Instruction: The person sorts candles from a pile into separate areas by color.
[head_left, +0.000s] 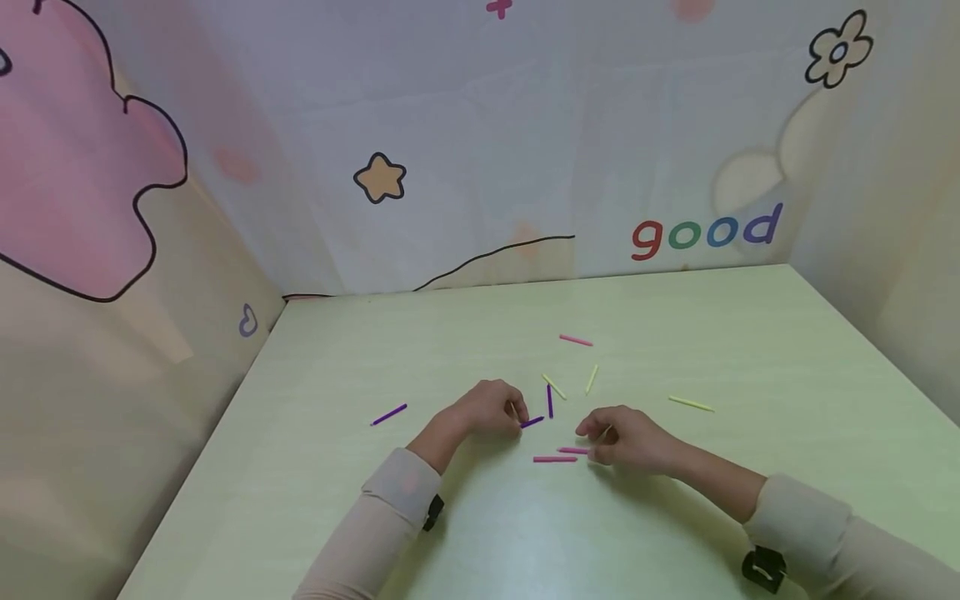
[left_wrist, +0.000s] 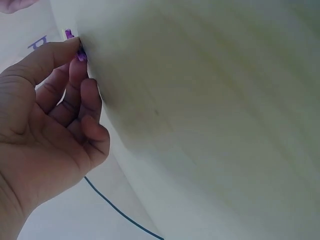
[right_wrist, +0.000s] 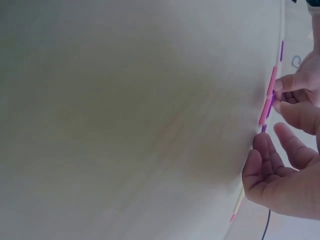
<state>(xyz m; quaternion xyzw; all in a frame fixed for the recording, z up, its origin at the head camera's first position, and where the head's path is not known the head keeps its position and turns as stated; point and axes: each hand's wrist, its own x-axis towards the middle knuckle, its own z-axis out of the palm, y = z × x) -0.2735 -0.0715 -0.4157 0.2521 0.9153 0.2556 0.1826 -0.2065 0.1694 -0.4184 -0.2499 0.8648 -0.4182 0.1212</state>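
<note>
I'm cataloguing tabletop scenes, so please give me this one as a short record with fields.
Surface: pale green table
Count: nine visible sticks, three each of purple, yellow and pink
Left hand: pinches one end of a short purple stick
Right hand: at the right end of a near pink stick; contact unclear
Farthest out: far pink stick
Leftmost: lone purple stick
Rightmost: outer yellow stick
Backdrop: printed wall with the word "good"
</note>
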